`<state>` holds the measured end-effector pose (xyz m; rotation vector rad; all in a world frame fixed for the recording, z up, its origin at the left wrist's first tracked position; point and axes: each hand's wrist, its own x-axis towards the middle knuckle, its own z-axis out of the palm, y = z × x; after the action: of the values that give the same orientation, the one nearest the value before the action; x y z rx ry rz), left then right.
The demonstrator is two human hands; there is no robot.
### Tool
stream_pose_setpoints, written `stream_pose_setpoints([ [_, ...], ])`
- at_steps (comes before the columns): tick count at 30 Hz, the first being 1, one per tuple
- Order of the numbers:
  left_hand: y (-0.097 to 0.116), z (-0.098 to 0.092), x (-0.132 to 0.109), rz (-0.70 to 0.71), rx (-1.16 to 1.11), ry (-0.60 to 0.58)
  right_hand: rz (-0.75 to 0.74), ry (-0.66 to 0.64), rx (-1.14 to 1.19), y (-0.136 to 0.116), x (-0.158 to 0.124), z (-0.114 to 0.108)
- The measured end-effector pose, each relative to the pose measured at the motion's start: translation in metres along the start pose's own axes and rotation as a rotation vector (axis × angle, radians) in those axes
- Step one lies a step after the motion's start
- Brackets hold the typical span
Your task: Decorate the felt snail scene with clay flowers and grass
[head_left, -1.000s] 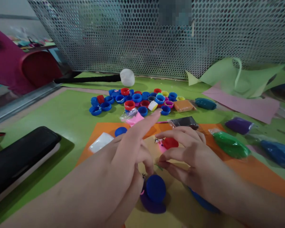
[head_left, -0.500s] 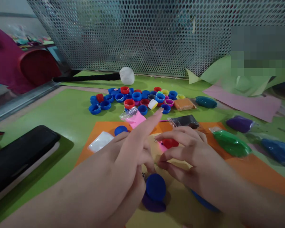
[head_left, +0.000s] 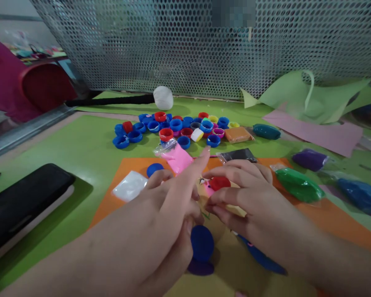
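My left hand [head_left: 170,210] is over the tan paper [head_left: 228,268], its index finger stretched forward and the other fingers curled in; whatever they pinch is hidden. Just below its fingertips are a round blue bottle cap [head_left: 202,243] and a dark purple piece [head_left: 200,267]. My right hand [head_left: 244,194] has thumb and index finger nearly together beside a red bottle cap [head_left: 220,183] with a pink piece [head_left: 208,188] at its side. Anything between those fingertips is too small to make out. Partly under the right hand lies a blue shape [head_left: 262,258].
Behind the hands spreads a cluster of bottle caps [head_left: 176,125]. Bags of pink clay [head_left: 177,158], white clay [head_left: 130,186], black clay [head_left: 238,155] and green clay [head_left: 297,184] surround the orange sheet [head_left: 111,210]. A black case [head_left: 27,202] lies left; perforated metal [head_left: 173,45] rises behind.
My right hand's fingers have shifted slightly, showing more of the red cap, the blue shape and a green mark on the paper. My left hand stays nearly in place. The view has moved slightly.
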<state>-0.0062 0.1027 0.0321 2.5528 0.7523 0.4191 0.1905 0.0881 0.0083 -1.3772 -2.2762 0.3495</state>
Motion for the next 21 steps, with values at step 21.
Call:
stream_pose_setpoints([
  [21,0.0042,-0.005,-0.0014,0.051,0.141,-0.007,-0.053,0.033,0.022,-0.0006,-0.0092,-0.0022],
])
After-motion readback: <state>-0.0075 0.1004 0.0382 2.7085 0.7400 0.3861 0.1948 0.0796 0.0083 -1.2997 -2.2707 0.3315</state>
